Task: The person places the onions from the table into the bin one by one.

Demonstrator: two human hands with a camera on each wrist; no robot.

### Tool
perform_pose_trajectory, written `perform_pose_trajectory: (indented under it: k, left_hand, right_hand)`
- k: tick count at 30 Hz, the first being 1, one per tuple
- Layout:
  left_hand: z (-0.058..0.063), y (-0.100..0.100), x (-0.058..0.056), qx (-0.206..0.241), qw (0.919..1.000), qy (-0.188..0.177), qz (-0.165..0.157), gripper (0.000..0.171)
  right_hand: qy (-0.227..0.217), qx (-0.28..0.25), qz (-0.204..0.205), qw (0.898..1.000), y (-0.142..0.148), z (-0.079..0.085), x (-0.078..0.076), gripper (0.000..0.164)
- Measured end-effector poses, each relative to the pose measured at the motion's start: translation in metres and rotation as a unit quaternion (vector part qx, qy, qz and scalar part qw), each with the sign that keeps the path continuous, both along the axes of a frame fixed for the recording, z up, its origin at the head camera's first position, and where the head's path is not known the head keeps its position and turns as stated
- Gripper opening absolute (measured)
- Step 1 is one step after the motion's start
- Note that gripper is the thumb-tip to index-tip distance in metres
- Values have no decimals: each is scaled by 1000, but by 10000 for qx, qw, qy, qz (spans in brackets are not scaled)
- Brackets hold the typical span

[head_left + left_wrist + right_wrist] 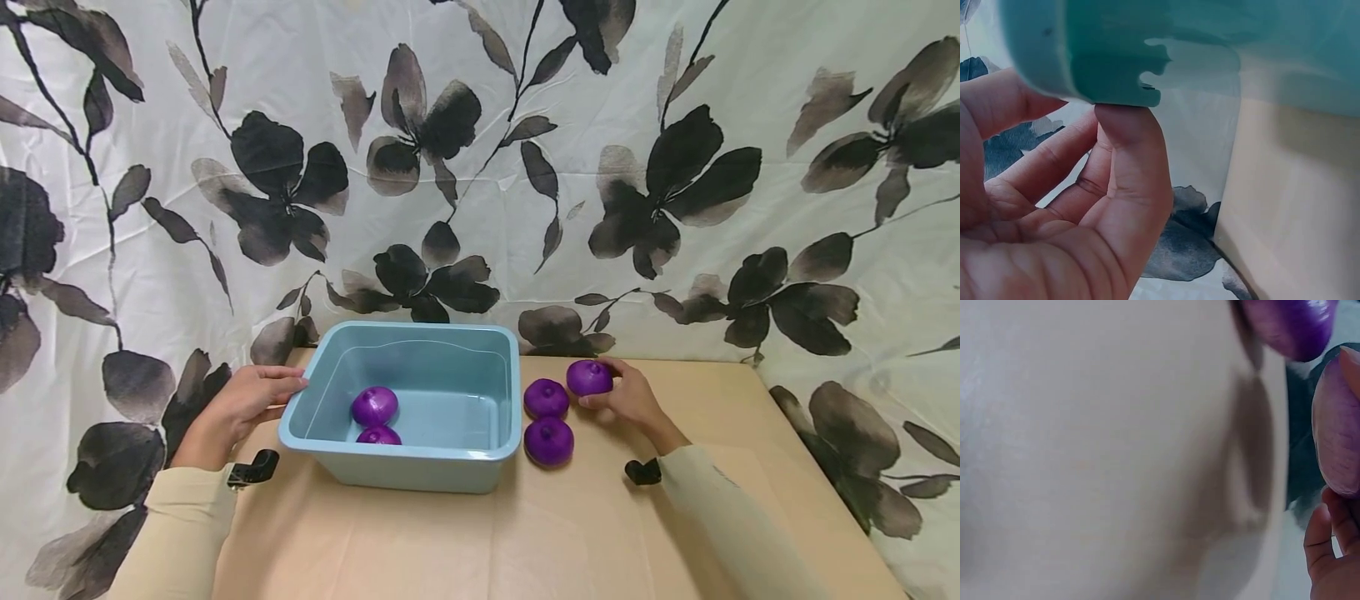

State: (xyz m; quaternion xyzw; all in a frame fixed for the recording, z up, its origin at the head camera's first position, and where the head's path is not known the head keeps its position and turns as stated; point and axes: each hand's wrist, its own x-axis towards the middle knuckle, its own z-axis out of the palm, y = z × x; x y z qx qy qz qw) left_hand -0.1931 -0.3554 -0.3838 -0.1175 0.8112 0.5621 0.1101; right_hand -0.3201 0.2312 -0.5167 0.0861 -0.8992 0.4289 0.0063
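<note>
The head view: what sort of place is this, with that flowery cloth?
Possibly a makeshift indoor tabletop workspace: a floral cloth forms the backdrop behind a tan tabletop, which holds a blue tub.

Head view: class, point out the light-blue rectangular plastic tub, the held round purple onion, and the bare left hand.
Light-blue rectangular plastic tub (416, 474), head view: front outer wall.
Held round purple onion (588, 378), head view: middle of exposed side.
Bare left hand (242, 403), head view: back of the hand.
</note>
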Motion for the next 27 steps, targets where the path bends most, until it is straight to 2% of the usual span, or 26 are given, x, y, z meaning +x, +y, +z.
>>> perform_pose_trajectory:
  k: [6, 17, 27]
  left_hand:
    - [-1, -4, -1, 170, 9998, 64, -16, 54]
    - [-4, -3, -3, 246, 9996, 88, -47, 52]
    - [-4, -3, 0, 127, 9999, 67, -43, 55]
  right_hand:
    - [216, -61, 127, 9997, -6, 22, 4, 88]
    - [68, -430, 374, 9984, -17, 54, 19, 82]
    - [-99, -620, 668, 9958, -32, 84, 37, 86]
